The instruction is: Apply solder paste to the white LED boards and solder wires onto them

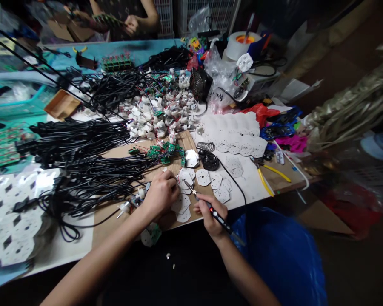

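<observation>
My right hand [212, 214] grips a soldering iron [221, 221] like a pen, its tip pointing up and left over a white octagonal circuit board [185, 174]. Close to that tip, my left hand [162, 189] is closed with its fingers pinched together; what they hold is hidden, though thin red wires run beside them. Loose white boards [203, 177] lie around both hands. Small green circuit boards [166, 152] with wires sit just beyond my left hand, at the ends of bundled black cables [115, 170].
A heap of white plastic parts [162, 114] fills the middle, beside a small black fan [200, 84]. Yellow-handled pliers [268, 176] lie right, near sheets of white boards [232, 131]. A blue bag [281, 250] hangs below the table edge. Across the table, another person's hand [132, 25] holds something.
</observation>
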`<state>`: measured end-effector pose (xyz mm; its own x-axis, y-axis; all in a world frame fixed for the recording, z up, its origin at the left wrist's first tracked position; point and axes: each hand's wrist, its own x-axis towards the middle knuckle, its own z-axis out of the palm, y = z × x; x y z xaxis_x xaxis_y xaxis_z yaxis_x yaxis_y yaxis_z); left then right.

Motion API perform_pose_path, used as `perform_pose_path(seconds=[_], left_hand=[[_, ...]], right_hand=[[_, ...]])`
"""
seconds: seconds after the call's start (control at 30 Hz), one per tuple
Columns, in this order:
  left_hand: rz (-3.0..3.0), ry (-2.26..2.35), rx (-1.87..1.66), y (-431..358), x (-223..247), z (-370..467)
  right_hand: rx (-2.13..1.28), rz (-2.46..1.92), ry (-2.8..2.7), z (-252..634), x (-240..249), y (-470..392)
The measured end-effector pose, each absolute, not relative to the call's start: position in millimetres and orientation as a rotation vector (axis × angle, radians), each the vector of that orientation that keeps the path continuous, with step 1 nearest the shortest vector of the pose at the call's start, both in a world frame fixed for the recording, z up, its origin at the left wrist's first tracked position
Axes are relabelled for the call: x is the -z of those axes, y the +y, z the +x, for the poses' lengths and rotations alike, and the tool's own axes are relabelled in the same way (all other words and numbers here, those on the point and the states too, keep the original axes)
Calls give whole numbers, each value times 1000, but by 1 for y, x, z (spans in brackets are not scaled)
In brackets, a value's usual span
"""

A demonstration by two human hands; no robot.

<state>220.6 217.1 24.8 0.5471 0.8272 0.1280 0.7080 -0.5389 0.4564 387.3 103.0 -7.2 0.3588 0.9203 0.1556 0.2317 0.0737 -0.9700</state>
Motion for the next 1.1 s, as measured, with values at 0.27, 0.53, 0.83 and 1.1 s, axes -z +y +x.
perform_pose_path(seconds=[0.27, 0.53, 0.83, 1.1], left_hand=[[2410, 896, -319, 217, -53, 193], [2468, 855, -404, 237, -61, 188], [2458, 889, -170, 239, -39, 182], [2418, 753, -112, 224, -48, 175]], right_hand=[[-671, -1391, -1041, 386, 14, 102], [-422, -1387, -1342, 385, 17, 108], [-128, -1465, -1818, 389, 19, 127], [4, -1525, -2185, 389, 19, 154]])
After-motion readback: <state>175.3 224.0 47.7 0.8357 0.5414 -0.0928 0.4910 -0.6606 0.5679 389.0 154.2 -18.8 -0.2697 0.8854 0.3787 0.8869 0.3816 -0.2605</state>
